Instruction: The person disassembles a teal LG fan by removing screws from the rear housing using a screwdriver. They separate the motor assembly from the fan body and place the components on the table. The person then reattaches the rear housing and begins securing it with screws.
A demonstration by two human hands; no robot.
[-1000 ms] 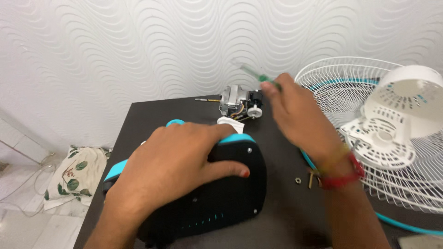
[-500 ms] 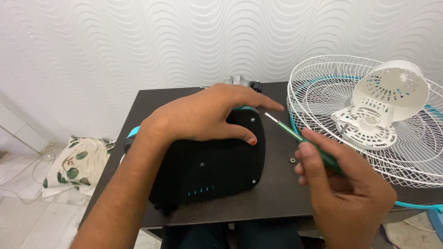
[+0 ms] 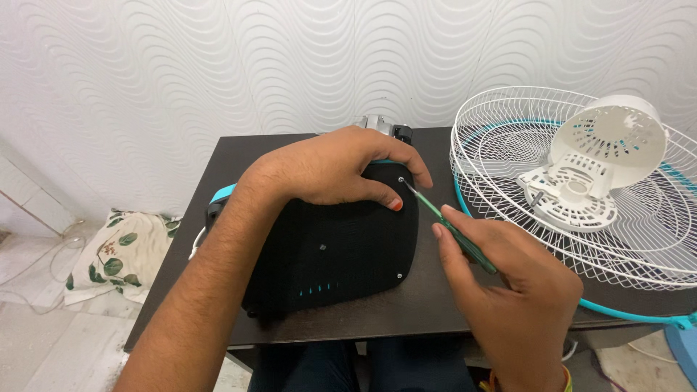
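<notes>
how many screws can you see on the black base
3: one at the upper right corner under the screwdriver tip, one near the middle, one at the lower right corner. The left hand may hide more.

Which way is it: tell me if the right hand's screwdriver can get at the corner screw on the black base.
Probably yes. The right hand angles the green screwdriver so its tip sits at the corner screw of the black base. The left hand rests beside that screw, not over it.

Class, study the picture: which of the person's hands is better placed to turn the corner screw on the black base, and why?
The right hand: it holds the green screwdriver, tip at the corner screw. The left hand lies flat on the black base, steadying it.
</notes>
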